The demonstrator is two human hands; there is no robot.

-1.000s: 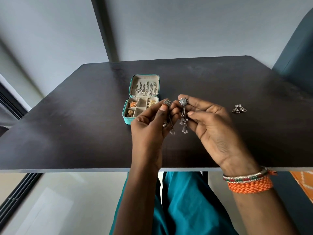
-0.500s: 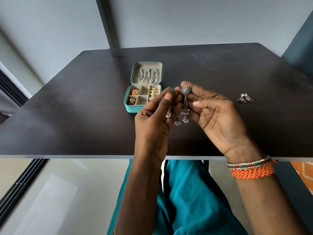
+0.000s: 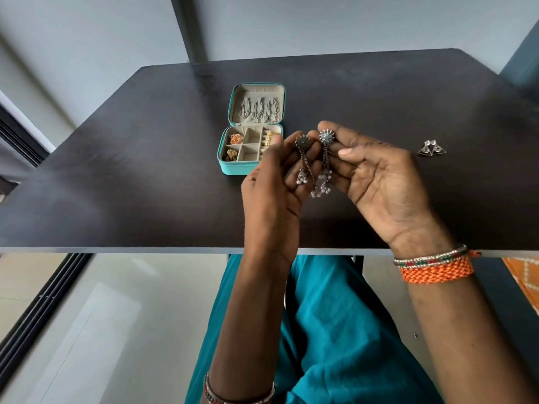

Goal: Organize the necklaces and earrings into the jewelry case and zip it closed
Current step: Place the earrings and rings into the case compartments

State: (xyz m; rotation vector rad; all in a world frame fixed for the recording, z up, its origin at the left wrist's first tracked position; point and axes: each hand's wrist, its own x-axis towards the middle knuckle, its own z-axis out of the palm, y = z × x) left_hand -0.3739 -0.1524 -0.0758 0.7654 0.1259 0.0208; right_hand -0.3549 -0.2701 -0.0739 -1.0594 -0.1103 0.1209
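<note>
Dark wooden tabletop [image 3: 145, 170] stretches wide, with bare surface on both sides of a small teal zip jewelry case [image 3: 233, 167] lying open near its middle, silver chains hanging in the lid and what look like gold and orange pieces in the tray. Just in front of the case, raised above the table, the left hand [image 3: 271, 193] pinches one silver flower-topped dangling earring [image 3: 303, 142] while the right hand [image 3: 382, 182] pinches its twin [image 3: 326, 137] beside it. Well to the right lies a pair of small triangular silver earrings [image 3: 431, 149], short of the table's right edge.

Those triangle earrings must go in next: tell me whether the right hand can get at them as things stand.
Probably yes, once freed. The triangle earrings lie alone on the table beside the right hand, nothing between, but that hand is pinching a silver dangle earring.
</note>
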